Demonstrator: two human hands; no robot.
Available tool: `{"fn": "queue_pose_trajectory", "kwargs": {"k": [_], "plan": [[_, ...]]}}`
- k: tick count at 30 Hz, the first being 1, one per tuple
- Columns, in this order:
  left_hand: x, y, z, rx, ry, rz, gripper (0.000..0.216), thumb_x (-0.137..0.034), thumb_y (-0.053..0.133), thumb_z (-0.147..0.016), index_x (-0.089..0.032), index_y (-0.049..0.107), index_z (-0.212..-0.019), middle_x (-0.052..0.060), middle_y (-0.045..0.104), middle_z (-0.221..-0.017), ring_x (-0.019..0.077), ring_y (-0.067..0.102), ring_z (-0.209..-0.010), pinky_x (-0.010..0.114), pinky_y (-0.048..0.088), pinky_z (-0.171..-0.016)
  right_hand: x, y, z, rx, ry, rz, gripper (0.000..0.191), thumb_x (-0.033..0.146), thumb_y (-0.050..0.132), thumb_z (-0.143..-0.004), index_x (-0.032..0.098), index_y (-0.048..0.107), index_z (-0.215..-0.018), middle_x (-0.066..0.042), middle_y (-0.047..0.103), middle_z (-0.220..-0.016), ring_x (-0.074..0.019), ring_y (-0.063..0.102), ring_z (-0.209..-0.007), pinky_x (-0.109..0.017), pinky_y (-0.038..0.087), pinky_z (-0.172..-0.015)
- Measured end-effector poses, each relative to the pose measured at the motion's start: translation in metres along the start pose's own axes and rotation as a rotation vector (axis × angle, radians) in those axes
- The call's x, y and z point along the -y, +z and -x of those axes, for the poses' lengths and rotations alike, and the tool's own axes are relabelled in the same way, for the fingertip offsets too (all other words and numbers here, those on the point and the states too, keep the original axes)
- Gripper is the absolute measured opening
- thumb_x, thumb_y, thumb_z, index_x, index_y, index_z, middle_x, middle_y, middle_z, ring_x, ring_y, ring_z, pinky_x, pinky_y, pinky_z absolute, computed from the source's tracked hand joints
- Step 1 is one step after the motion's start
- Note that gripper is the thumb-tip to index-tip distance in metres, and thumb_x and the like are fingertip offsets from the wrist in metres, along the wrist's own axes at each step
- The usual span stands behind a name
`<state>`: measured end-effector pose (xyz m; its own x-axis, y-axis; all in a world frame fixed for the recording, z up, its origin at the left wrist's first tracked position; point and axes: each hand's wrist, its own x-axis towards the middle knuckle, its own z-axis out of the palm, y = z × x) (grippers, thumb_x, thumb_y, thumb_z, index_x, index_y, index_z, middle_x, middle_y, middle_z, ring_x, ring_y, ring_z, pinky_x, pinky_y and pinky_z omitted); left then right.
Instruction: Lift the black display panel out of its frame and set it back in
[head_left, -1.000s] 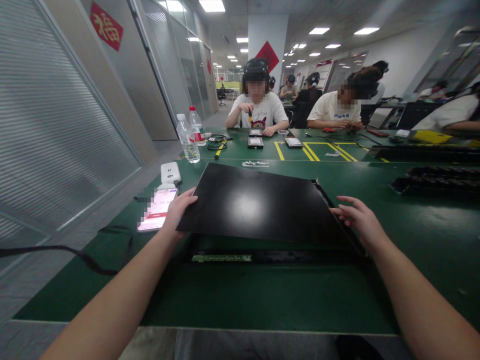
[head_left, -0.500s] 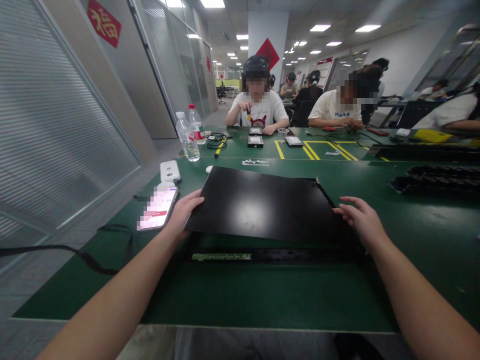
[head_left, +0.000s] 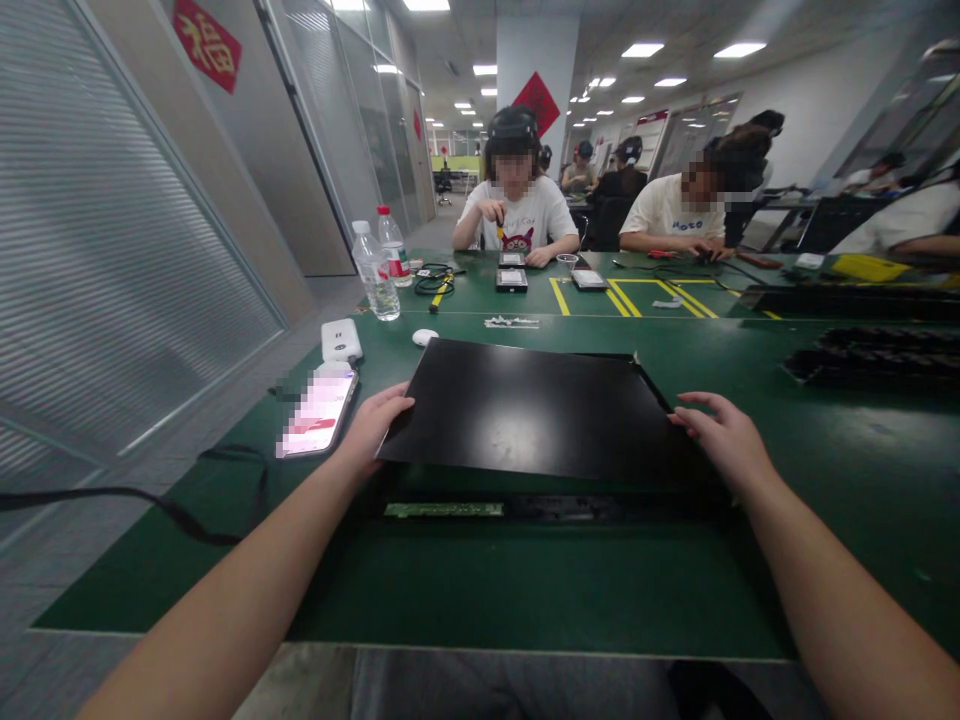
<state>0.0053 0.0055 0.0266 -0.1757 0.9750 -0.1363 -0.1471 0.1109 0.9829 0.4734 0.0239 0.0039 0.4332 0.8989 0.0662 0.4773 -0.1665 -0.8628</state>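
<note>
A thin, glossy black panel (head_left: 517,415), apparently a display screen, lies tilted in front of me with its left side raised. My left hand (head_left: 381,425) is closed on the panel's left edge, thumb on top and fingers underneath. At the right edge, my right hand (head_left: 724,440) pinches with thumb and fingertips; its index finger sticks out. Below the panel sits a black frame (head_left: 600,508), its near bar showing beneath the panel's front edge. A green circuit board strip (head_left: 444,510) runs along that bar. The panel hides the rest of the frame.
On the green table (head_left: 525,590), a phone (head_left: 319,415), a white power bank (head_left: 341,341) and a white mouse (head_left: 425,338) lie to the left. Bottles (head_left: 379,275) stand behind them. Black parts (head_left: 870,355) lie at right. Co-workers (head_left: 516,210) sit opposite.
The panel's left side has shifted slightly right and down with my left hand, showing more of the white mouse. My right hand stays at the right edge.
</note>
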Motion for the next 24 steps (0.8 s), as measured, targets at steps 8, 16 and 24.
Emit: {"fn": "queue_pose_trajectory", "kwargs": {"k": [8,16,24], "plan": [[0.0050,-0.0028,-0.0060,-0.054,0.043,-0.111,0.040,-0.035,0.073,-0.060,-0.018,0.080,-0.096,0.003,0.082,-0.087,0.0320,0.075,-0.097,0.034,0.056,-0.081,-0.0014,-0.0007,0.0006,0.008,-0.042,0.167,0.044,0.050,0.071,-0.072,0.025,0.077,-0.107,-0.007,0.078,-0.079,-0.0293,0.072,-0.079,-0.041,0.052,-0.076],[-0.0010,0.0029,-0.0012,-0.082,0.091,-0.251,0.037,-0.037,0.064,-0.064,-0.019,0.079,-0.093,0.005,0.082,-0.096,0.0353,0.071,-0.109,0.037,0.054,-0.093,-0.0059,-0.0013,-0.0021,0.005,-0.102,0.234,0.039,0.050,0.070,-0.075,0.025,0.079,-0.103,-0.008,0.080,-0.083,-0.0289,0.073,-0.079,-0.040,0.053,-0.074],[-0.0020,0.0039,-0.0005,-0.092,0.120,-0.315,0.035,-0.038,0.060,-0.065,-0.020,0.077,-0.090,0.006,0.081,-0.096,0.0357,0.068,-0.112,0.036,0.054,-0.092,-0.0032,-0.0017,-0.0019,0.024,-0.100,0.308,0.035,0.049,0.068,-0.075,0.026,0.080,-0.100,-0.007,0.081,-0.083,-0.0298,0.073,-0.081,-0.042,0.052,-0.079]]}}
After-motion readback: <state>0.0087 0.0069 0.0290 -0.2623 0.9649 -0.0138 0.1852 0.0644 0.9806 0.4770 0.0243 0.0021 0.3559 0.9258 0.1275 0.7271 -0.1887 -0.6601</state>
